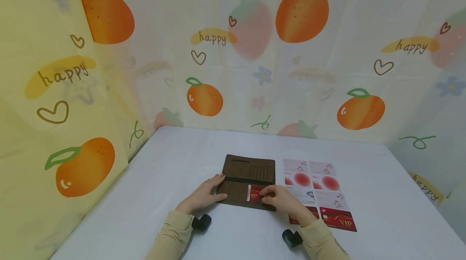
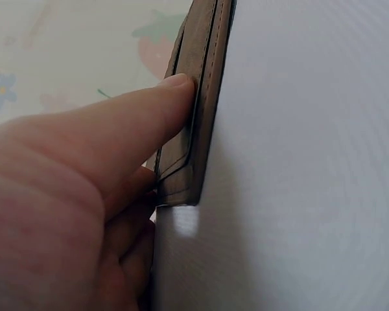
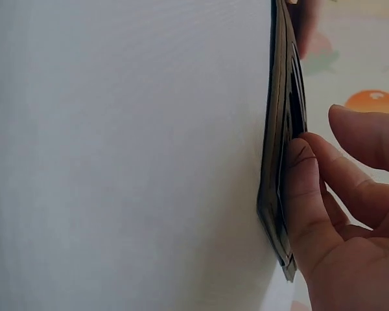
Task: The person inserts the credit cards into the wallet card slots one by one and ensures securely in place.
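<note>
A brown wallet (image 1: 249, 169) lies spread on the white table, with several card slots in its far half. On its near half a red card (image 1: 254, 193) marked VIP shows, bordered by a white strip on its left. My left hand (image 1: 204, 193) rests on the wallet's left side; in the left wrist view its thumb (image 2: 175, 84) presses on the near half. At the card's right end, my right hand (image 1: 280, 201) pinches with thumb and fingertips (image 3: 303, 155). Those fingers hide the rest of the card, and the right wrist view shows only the wallet's edge there.
Several cards are laid out in two columns right of the wallet, among them a pink card (image 1: 322, 168), a white one with a red disc (image 1: 325, 182) and a red VIP card (image 1: 338, 219). My right forearm partly covers another red card (image 1: 311, 211). Fruit-printed curtains (image 1: 247, 90) enclose the table.
</note>
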Demonstrator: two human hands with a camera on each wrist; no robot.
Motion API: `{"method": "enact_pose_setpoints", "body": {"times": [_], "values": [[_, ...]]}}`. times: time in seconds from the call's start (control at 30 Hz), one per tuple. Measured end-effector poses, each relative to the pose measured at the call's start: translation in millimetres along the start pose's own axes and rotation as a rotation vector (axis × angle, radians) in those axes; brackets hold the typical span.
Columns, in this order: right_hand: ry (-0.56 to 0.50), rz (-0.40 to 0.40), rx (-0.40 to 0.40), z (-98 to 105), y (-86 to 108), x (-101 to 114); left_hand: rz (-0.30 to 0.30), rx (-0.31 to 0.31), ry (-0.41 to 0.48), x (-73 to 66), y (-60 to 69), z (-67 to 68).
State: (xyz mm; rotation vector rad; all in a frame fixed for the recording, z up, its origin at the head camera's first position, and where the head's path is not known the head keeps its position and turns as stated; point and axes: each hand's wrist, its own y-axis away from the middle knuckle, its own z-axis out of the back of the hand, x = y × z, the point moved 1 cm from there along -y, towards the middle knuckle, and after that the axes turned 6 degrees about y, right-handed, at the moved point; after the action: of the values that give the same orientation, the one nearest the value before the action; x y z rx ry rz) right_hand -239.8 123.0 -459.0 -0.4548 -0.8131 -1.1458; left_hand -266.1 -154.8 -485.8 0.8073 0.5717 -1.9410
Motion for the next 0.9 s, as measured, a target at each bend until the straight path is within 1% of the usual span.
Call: {"method": "enact_pose_setpoints", "body": {"times": [0.17, 0.4, 0.7, 0.9], "values": [[-0.05, -0.022, 0.003, -2.5, -2.5, 1.5, 0.0, 0.0, -0.003, 1.6, -0.8, 0.0], [-0.076, -0.037, 0.003, -4.0, -4.4, 2.6, 0.003, -0.003, -0.007, 2.3, 0.4, -0.2], [-0.005, -0.045, -0.007, -2.9, 0.0, 3.6, 0.009, 0.003, -0.002, 2.2, 0.5, -1.7], [0.011, -0.068, -0.03, -3.0, 1.1, 4.2, 0.009, 0.005, -0.011, 1.6, 0.1, -1.2]]}}
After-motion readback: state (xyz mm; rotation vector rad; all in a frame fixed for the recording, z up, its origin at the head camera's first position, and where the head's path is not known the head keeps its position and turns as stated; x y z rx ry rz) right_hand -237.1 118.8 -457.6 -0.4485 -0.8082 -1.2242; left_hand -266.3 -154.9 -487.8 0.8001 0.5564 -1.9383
